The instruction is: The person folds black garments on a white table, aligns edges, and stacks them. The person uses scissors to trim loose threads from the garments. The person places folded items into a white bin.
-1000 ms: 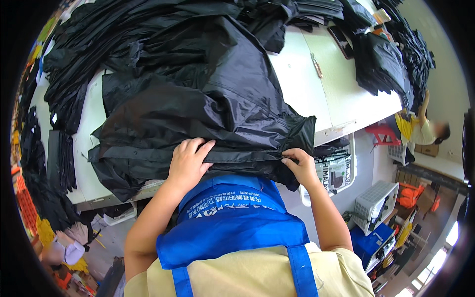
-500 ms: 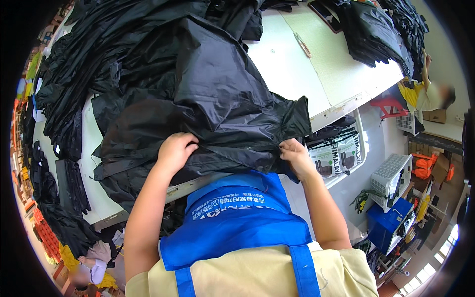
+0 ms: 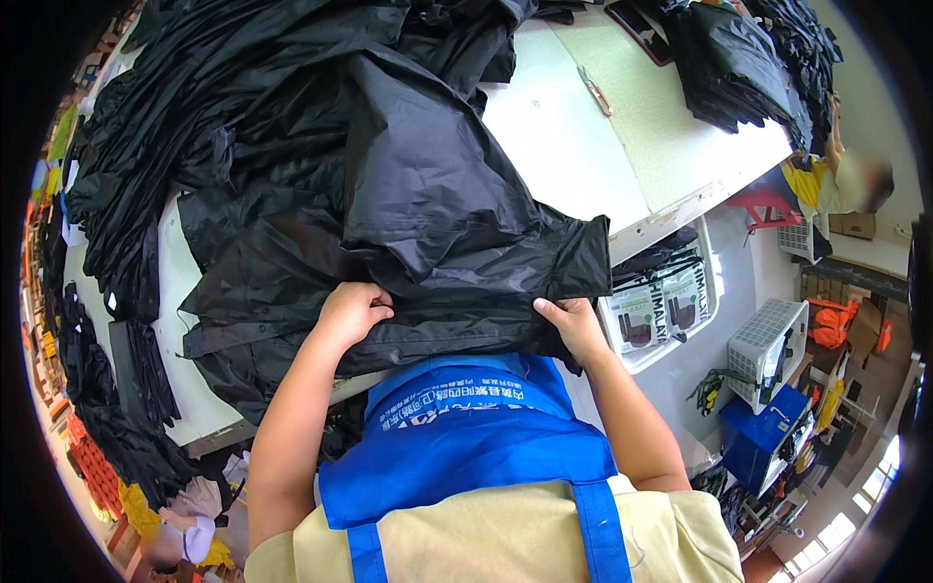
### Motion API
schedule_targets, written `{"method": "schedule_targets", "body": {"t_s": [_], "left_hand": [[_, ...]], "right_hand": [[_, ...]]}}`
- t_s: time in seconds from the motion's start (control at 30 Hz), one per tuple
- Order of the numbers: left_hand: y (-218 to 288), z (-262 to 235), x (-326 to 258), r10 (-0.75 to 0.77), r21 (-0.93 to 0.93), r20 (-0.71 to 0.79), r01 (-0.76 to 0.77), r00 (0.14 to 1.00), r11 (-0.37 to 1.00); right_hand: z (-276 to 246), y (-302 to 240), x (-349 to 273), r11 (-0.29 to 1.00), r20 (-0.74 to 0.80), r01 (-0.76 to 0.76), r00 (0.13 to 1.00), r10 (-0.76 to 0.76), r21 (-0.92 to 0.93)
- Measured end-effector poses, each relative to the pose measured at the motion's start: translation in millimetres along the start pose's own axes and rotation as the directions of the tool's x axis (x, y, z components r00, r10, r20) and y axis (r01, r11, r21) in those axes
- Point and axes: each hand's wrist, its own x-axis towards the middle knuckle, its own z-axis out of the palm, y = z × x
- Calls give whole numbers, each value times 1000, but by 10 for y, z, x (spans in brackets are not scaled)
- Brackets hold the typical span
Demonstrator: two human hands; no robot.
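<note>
A thin, shiny black garment (image 3: pixel 437 194) lies bunched along the near edge of the white table (image 3: pixel 554 126). My left hand (image 3: pixel 355 313) is closed on its near edge, thumb and fingers pinching the fabric. Farther right, my right hand (image 3: pixel 573 325) grips the same edge near the cuff-like end, its thumb on top and its fingers hidden underneath. Between the two hands the near border runs as a fairly straight band. Above it the fabric rises in a loose, puffed fold.
More black garments (image 3: pixel 224 87) pile up at the far left. A folded black stack (image 3: pixel 734 68) and a phone (image 3: pixel 639 31) are at the far right. Packaged goods fill a white bin (image 3: pixel 661 301) beside the table. Another person (image 3: pixel 846 185) is beyond, at right.
My right hand has shifted slightly left and down along the garment's edge, while my left hand has moved slightly down. The near border is now drawn straighter between them.
</note>
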Motion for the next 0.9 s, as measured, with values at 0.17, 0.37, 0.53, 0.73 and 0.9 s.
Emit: {"method": "schedule_targets", "body": {"t_s": [0.17, 0.37, 0.53, 0.73, 0.9], "left_hand": [[23, 64, 84, -105, 119, 53, 98, 993, 988], [-106, 43, 170, -117, 157, 110, 99, 987, 983], [-183, -12, 194, -118, 252, 193, 67, 974, 965], [6, 57, 53, -46, 130, 16, 44, 999, 991], [15, 31, -547, 172, 225, -354, -94, 920, 970]], "right_hand": [[93, 90, 45, 991, -59, 23, 998, -15, 133], [162, 159, 107, 986, -34, 42, 999, -37, 161], [216, 85, 44, 984, -75, 72, 995, -60, 161], [106, -157, 209, 955, -73, 199, 980, -187, 222], [-267, -546, 498, 901, -329, 433, 848, -416, -23]]}}
